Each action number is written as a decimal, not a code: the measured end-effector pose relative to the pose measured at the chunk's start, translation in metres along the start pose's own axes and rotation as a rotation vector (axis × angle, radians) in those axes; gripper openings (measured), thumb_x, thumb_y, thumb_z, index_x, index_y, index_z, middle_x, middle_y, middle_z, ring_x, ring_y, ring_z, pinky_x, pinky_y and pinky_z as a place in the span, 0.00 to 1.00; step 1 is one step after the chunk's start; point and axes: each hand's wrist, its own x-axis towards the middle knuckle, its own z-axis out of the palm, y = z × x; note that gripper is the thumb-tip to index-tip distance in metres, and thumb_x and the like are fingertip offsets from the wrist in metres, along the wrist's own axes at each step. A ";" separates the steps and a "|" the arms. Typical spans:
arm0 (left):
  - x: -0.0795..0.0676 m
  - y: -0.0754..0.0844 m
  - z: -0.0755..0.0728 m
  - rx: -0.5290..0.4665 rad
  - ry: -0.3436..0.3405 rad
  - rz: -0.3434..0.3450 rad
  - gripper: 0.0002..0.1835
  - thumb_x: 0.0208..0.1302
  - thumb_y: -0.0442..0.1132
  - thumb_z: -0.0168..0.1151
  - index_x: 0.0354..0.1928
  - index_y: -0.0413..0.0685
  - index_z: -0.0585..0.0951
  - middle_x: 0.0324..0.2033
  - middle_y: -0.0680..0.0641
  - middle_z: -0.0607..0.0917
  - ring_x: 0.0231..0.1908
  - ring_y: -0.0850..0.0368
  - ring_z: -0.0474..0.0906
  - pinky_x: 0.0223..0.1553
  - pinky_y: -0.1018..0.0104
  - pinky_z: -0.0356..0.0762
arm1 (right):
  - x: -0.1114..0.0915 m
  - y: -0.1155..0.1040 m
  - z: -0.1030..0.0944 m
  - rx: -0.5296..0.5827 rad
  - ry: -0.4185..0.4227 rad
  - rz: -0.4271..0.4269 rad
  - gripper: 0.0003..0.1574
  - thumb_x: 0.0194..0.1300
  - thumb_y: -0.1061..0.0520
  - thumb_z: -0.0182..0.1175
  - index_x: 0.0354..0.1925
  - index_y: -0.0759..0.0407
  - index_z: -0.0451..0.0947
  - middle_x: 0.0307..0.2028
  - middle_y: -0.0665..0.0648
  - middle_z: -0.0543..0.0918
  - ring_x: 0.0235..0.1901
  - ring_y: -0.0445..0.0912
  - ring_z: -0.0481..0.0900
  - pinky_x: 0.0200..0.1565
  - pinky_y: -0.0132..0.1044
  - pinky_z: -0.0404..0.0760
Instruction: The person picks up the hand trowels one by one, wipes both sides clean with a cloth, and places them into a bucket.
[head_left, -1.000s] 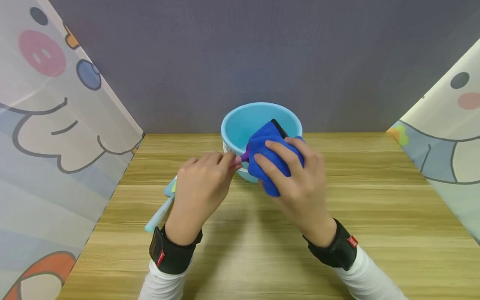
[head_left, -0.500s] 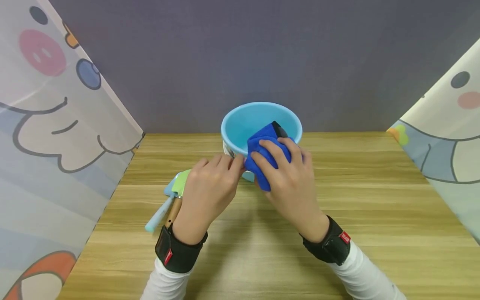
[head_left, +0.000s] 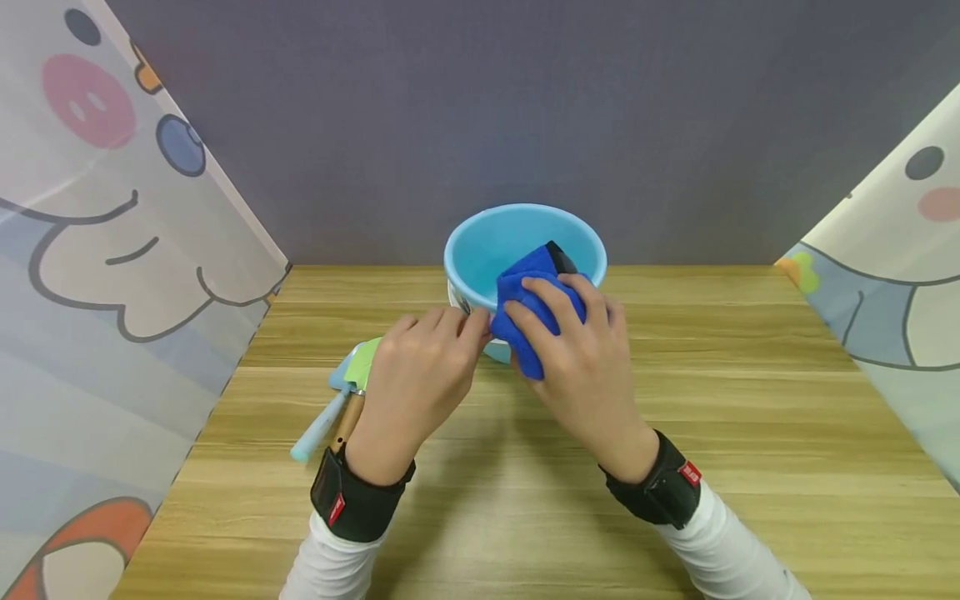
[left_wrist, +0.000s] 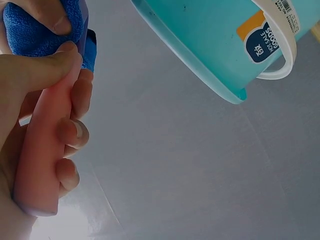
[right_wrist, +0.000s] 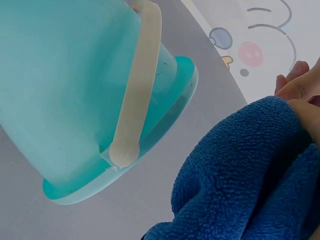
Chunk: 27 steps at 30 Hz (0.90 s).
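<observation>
My left hand (head_left: pixel 423 383) grips the smooth pink handle (left_wrist: pixel 46 145) of a small tool, its thumb along the top and its fingers curled underneath. A sliver of the tool's purple part (left_wrist: pixel 84 11) shows past the thumb in the left wrist view. The rest of the tool is hidden in a fluffy blue cloth (head_left: pixel 519 287) with a black edge. My right hand (head_left: pixel 581 379) holds that cloth bunched around the tool, fingers spread and bent over it. Both hands are close together, in front of a light blue bucket (head_left: pixel 468 250).
A white handle (right_wrist: pixel 134 95) hangs on the bucket's side, and a label (left_wrist: pixel 261 44) is stuck to its wall. Left of my left hand lie a green-headed tool (head_left: pixel 361 364) with a wooden handle and a light blue tool (head_left: pixel 318 425), overlapping on the wooden table (head_left: pixel 750 400).
Over the second, my right hand and the cloth have slid left towards my left hand, covering the purple part. My left hand has shifted slightly right, uncovering the green-headed tool.
</observation>
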 end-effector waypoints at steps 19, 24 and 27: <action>0.001 0.000 -0.002 -0.012 0.001 -0.003 0.14 0.70 0.45 0.55 0.35 0.44 0.84 0.20 0.48 0.87 0.21 0.54 0.81 0.13 0.65 0.68 | 0.001 0.002 -0.003 0.025 0.004 0.014 0.27 0.49 0.50 0.73 0.49 0.53 0.82 0.56 0.63 0.80 0.59 0.65 0.69 0.47 0.65 0.76; 0.000 0.000 -0.002 -0.014 0.001 -0.002 0.14 0.70 0.45 0.54 0.36 0.44 0.84 0.19 0.48 0.87 0.21 0.54 0.81 0.13 0.65 0.68 | 0.001 0.002 -0.004 0.029 0.008 0.011 0.28 0.47 0.50 0.75 0.49 0.53 0.83 0.56 0.63 0.81 0.58 0.64 0.69 0.46 0.65 0.76; 0.001 0.000 -0.003 -0.013 -0.002 -0.001 0.15 0.71 0.46 0.54 0.35 0.44 0.83 0.19 0.48 0.86 0.20 0.54 0.81 0.13 0.65 0.68 | 0.001 0.002 -0.004 0.031 0.009 0.013 0.28 0.47 0.51 0.75 0.49 0.52 0.83 0.56 0.62 0.81 0.58 0.64 0.69 0.46 0.65 0.76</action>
